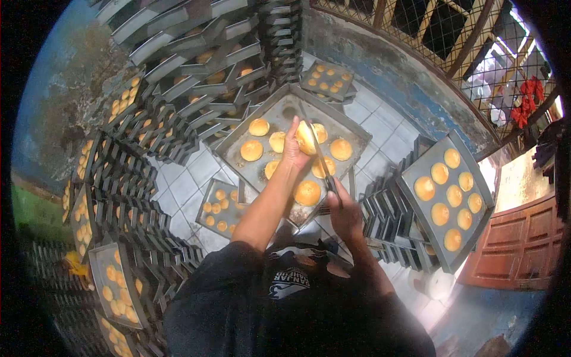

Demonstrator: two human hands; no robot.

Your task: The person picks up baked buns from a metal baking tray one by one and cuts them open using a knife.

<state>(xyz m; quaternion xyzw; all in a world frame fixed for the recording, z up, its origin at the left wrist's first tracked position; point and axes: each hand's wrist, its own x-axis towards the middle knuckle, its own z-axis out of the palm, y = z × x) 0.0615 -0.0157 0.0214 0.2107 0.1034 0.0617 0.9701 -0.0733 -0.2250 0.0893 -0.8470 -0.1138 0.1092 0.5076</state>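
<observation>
My left hand (pixel 293 150) grips a golden round bun (pixel 305 137), tilted up on its edge above a large metal baking tray (pixel 351 125). My right hand (pixel 346 214) is closed around the dark handle of a long knife (pixel 322 159). The blade runs up and to the left along the bun's right side; whether it has cut into the bun I cannot tell. Several more buns lie on the tray under my hands, among them one bun (pixel 308 193) near the front corner and another bun (pixel 341 149) to the right. A dark round mark shows near the tray's far corner.
Crisscrossed stacks of baking trays stand on the left and at the back. A tray of buns (pixel 445 229) tops a stack on my right. Smaller trays, like the far tray (pixel 309 88), sit low by the tiled floor (pixel 386 132). A wall with a mesh window (pixel 440 30) rises behind.
</observation>
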